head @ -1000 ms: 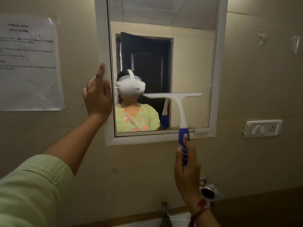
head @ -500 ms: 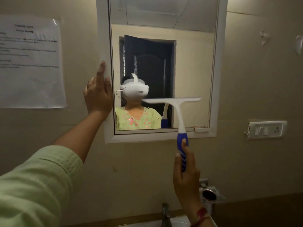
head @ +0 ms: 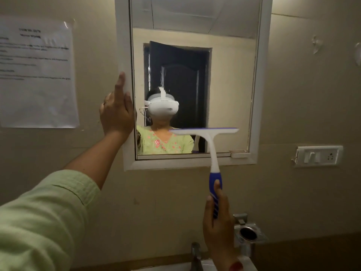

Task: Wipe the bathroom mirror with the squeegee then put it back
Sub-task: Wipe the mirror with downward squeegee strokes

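A white-framed mirror [head: 230, 79] hangs on the beige wall. The squeegee [head: 210, 142] is white with a blue handle; its blade lies level across the lower right part of the glass. My right hand [head: 217, 222] grips the blue handle from below, thumb pointing up along it. My left hand [head: 117, 110] presses flat against the mirror's left frame edge, fingers straight. The glass reflects a person in a white headset and a dark doorway.
A paper notice [head: 37, 73] is taped to the wall at left. A switch and socket plate [head: 319, 156] sits right of the mirror. Below are a metal holder [head: 249, 233], a tap [head: 196, 253] and the white sink rim [head: 252, 265].
The squeegee blade has slid down the glass, toward the mirror's lower edge. My right hand dropped with it. My left hand stays on the frame.
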The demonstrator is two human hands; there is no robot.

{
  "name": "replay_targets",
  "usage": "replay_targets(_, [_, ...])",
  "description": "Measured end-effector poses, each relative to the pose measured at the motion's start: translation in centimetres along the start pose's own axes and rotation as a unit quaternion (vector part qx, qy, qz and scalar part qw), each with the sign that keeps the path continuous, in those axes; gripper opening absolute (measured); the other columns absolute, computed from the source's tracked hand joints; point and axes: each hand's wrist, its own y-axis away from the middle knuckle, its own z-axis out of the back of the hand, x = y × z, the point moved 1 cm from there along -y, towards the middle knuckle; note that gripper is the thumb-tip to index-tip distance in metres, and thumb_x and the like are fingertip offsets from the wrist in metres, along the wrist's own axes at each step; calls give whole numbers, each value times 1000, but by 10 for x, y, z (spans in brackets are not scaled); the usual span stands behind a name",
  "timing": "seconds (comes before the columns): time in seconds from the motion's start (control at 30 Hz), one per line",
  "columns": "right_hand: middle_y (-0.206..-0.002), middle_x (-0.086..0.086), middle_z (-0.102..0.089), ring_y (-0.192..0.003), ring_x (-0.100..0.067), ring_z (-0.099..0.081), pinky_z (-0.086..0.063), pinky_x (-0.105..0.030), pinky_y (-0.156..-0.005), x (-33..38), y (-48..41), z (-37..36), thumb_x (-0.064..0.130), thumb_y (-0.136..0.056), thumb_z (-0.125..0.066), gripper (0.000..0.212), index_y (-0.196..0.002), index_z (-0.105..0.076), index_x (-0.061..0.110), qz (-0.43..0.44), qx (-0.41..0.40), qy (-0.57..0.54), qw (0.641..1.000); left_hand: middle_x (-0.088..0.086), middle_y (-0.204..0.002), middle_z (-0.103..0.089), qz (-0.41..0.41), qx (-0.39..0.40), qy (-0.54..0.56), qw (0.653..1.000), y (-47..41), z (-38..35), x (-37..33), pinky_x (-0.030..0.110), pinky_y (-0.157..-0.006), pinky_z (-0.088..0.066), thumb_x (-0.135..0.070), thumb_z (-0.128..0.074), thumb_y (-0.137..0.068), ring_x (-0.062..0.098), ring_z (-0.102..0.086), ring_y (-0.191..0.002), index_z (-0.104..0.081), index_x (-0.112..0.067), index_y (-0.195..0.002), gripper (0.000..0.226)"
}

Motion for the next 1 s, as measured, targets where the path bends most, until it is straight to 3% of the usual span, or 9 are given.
replay_targets(0.17, [-91,9,-51,-64,-9,-55,-50,-17,-51,10,-32,4,44,-93,-36,41,-133,-27,38,7,-19,-14,1000,14,-126,-57,9,5,-1,1000,0,1,0,47,-85,-42,-30,-31,-99,37,-54,-105,-26,-26,-144,45])
replay_targets(0.37, [-83,10,-51,-64,-9,-54,-51,-24,-53,-11,19,12,27,-88,-42,55,-134,-20,45,17,32,48,998,12,-132,-54,7,10,-11,1000,1,0,0,47,-86,-41,-31,-30,-98,39,-54,-105,-24,-25,-145,47])
replay_targets(0.63, [-88,9,-51,-64,-7,-53,-48,-16,-52,3,-13,12,45,-92,-34,42,-133,-27,42,7,2,3,1000,11,-131,-55,17,14,-12,1000,1,2,-3,47,-87,-41,-30,-29,-98,39,-53,-105,-23,-26,-145,47])
replay_targets(0.77, [-85,9,-50,-61,-7,-52,-48,-18,-53,0,1,12,42,-92,-36,43,-134,-27,38,3,8,16,1000,13,-125,-58,21,13,-6,1000,2,3,-5,48,-85,-42,-29,-30,-98,39,-53,-103,-23,-27,-145,47])
replay_targets(0.9, [-80,12,-50,-64,-4,-52,-48,-17,-53,-5,32,11,51,-92,-32,46,-136,-23,41,2,21,29,999,14,-121,-59,18,13,-9,1000,1,2,-4,48,-83,-42,-28,-29,-98,40,-53,-101,-23,-26,-145,47])
replay_targets(1.0, [-84,11,-51,-68,-4,-53,-48,-17,-55,-3,29,8,41,-93,-37,45,-136,-24,44,-7,16,14,1000,15,-120,-59,25,12,-8,1000,1,1,-3,48,-83,-42,-29,-30,-98,41,-52,-101,-23,-27,-145,47])
